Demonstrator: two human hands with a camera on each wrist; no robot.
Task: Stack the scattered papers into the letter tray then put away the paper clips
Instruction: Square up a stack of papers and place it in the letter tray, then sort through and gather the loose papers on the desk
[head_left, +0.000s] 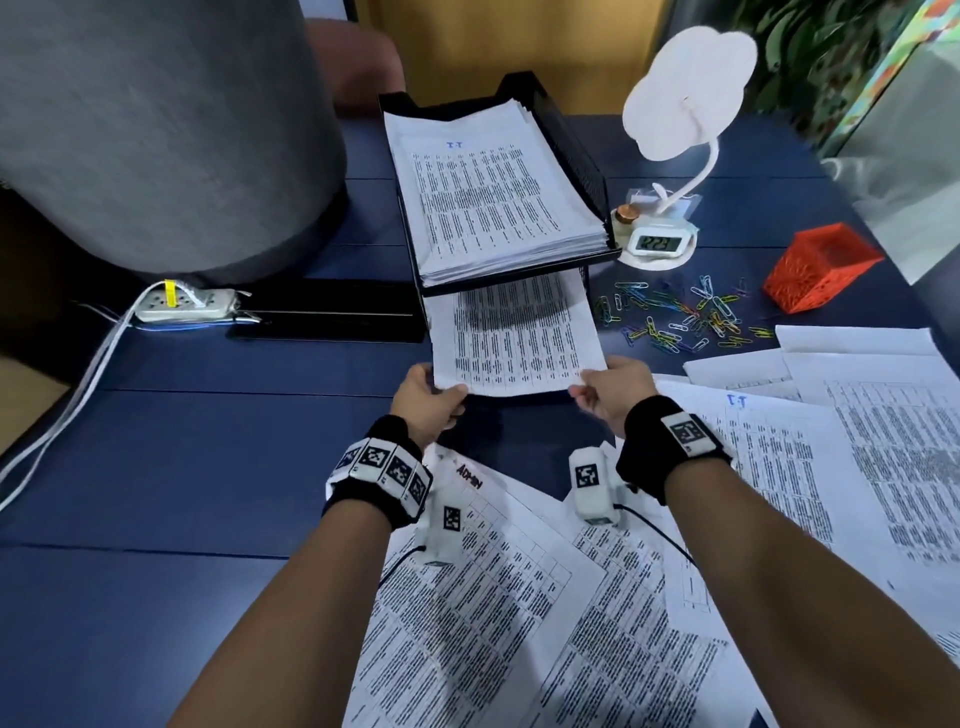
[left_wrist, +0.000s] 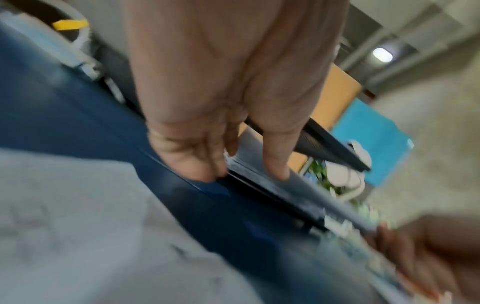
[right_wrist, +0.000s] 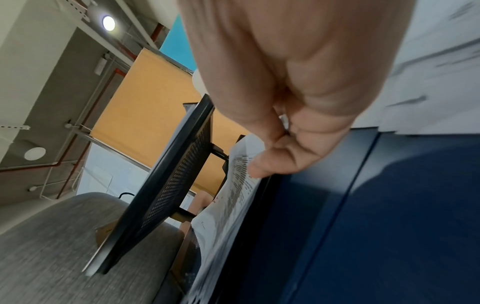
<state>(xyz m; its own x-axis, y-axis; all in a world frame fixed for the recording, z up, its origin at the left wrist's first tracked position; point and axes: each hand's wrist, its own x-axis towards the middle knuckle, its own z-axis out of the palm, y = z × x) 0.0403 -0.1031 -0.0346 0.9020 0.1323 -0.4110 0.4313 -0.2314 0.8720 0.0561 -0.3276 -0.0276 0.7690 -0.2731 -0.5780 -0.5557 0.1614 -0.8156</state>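
— dark blue tabletop (head_left: 182, 467), wood panels and a grey chair back behind it. where's the paper now?

— a printed sheet (head_left: 514, 338) is half under the black letter tray (head_left: 582, 156), its far end in the lower tier, its near edge sticking out toward the person. the upper tier already holds a thick stack (head_left: 488, 192).

— and the hands?

— left hand (head_left: 428, 402) pinches the near left corner, right hand (head_left: 615, 395) pinches the near right corner, thumbs on top. the right wrist view shows thumb and fingers (right_wrist: 283, 162) closed on the sheet's edge.

— what's left lying about?

— scattered papers (head_left: 727, 519) cover the near right of the tabletop. coloured paper clips (head_left: 680, 317) lie loose to the right of the tray, beside a red mesh cup (head_left: 821, 267) tipped on its side. a small clock (head_left: 660, 243) and a cloud-shaped lamp (head_left: 685, 88) stand behind them.
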